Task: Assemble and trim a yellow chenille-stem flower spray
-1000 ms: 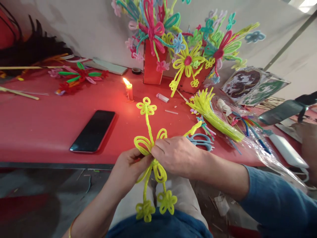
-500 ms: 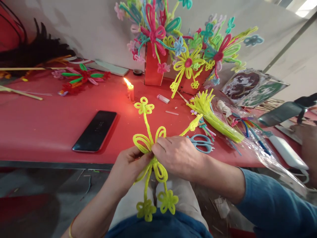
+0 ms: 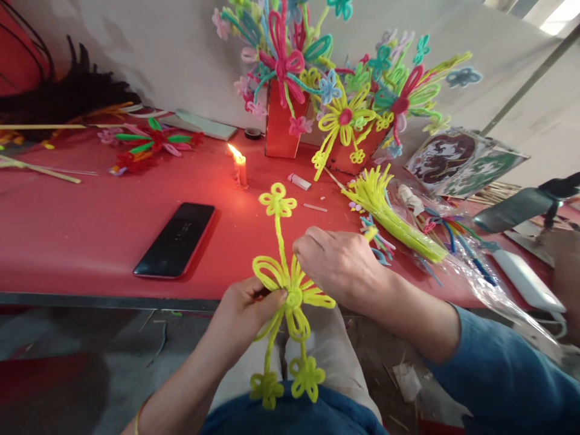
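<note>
A yellow-green pipe-cleaner flower [image 3: 294,297] hangs over my lap, with looped petals, a coiled centre and small blossoms on long stems. My left hand [image 3: 247,308] pinches it left of the centre, thumb on the front. Curled in above the right-hand petals, my right hand [image 3: 339,263] has its fingertips at an upper petal. Its fingers hide part of that petal and most of a stem, whose yellow end shows beyond the knuckles. Blue scissors [image 3: 382,257] lie mostly hidden behind my right hand.
A lit candle [image 3: 241,170] burns on the red table beyond the flower. A phone [image 3: 176,240] lies to the left, a bundle of yellow pipe cleaners [image 3: 394,220] to the right. Pipe-cleaner bouquets [image 3: 285,66] stand at the back. Another person's hand [image 3: 564,251] shows at far right.
My right hand has moved up and right off the flower's centre, uncovering the coil and right petals. The flower has shifted slightly right, still in my left hand.
</note>
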The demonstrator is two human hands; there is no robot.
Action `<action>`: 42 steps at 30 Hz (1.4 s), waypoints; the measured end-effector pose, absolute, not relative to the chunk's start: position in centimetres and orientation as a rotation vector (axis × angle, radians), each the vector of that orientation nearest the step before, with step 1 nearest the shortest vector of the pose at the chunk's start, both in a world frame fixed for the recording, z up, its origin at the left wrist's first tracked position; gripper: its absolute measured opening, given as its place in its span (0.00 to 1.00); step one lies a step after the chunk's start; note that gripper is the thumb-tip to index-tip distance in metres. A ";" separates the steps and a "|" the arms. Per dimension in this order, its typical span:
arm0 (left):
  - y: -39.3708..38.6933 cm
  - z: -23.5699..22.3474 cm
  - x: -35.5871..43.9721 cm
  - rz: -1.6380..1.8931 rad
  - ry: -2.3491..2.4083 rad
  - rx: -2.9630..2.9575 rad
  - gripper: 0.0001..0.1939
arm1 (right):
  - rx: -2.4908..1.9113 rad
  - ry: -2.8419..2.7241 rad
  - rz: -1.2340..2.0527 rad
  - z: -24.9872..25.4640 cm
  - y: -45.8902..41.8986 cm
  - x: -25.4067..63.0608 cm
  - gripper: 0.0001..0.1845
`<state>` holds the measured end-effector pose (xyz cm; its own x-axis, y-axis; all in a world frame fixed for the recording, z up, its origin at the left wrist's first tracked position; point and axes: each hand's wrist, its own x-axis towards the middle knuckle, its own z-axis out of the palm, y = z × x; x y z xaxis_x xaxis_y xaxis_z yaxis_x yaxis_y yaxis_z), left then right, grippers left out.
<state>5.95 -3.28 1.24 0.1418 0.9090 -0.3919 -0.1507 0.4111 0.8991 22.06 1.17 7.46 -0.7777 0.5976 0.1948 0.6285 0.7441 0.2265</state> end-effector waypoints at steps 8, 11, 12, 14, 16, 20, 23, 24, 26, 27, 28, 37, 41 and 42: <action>-3.1 1.6 5.7 0.965 1.160 0.823 0.09 | -0.818 -2.934 -0.192 7.6 0.4 21.8 0.08; -3.0 1.8 5.9 0.962 1.184 0.844 0.10 | -0.819 -2.964 -0.225 7.1 0.3 21.6 0.07; -3.0 1.9 5.9 0.964 1.191 0.851 0.10 | -0.812 -2.968 -0.244 7.0 0.3 21.6 0.07; -3.0 2.0 6.0 0.969 1.193 0.877 0.10 | -0.813 -2.977 -0.272 6.9 0.3 21.5 0.08; -2.9 2.1 6.1 0.964 1.205 0.915 0.11 | -0.835 -2.991 -0.288 7.0 0.3 21.3 0.09; -2.9 2.4 6.2 0.938 1.274 1.018 0.10 | -0.850 -3.043 -0.309 7.2 0.3 20.9 0.11; -2.9 2.4 6.1 0.919 1.325 1.078 0.07 | -0.823 -3.067 -0.307 7.1 0.3 20.8 0.10; -2.9 2.4 6.1 0.919 1.337 1.090 0.07 | -0.823 -3.061 -0.310 7.1 0.3 20.7 0.09; -2.9 2.3 6.0 0.924 1.344 1.094 0.07 | -0.844 -3.046 -0.323 6.9 0.3 20.7 0.08; -2.8 2.2 6.0 0.931 1.334 1.083 0.07 | -0.858 -3.042 -0.327 6.8 0.3 20.8 0.08; -2.8 2.2 6.0 0.936 1.315 1.064 0.08 | -0.869 -3.043 -0.328 6.8 0.3 20.8 0.09; -2.7 2.2 6.1 0.931 1.217 0.926 0.10 | -0.909 -3.078 -0.291 6.7 0.4 21.0 0.10; -2.6 2.2 6.0 0.925 1.195 0.943 0.10 | -0.879 -3.111 -0.282 6.8 0.4 21.1 0.08; -2.6 2.2 6.0 0.920 1.193 0.954 0.09 | -0.873 -3.106 -0.287 6.8 0.4 21.2 0.08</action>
<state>5.99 -2.59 2.20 0.1362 0.9376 -0.3199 -0.0711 0.3313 0.9408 21.17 0.44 6.79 -0.8503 0.5244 -0.0456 0.5072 0.8393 0.1956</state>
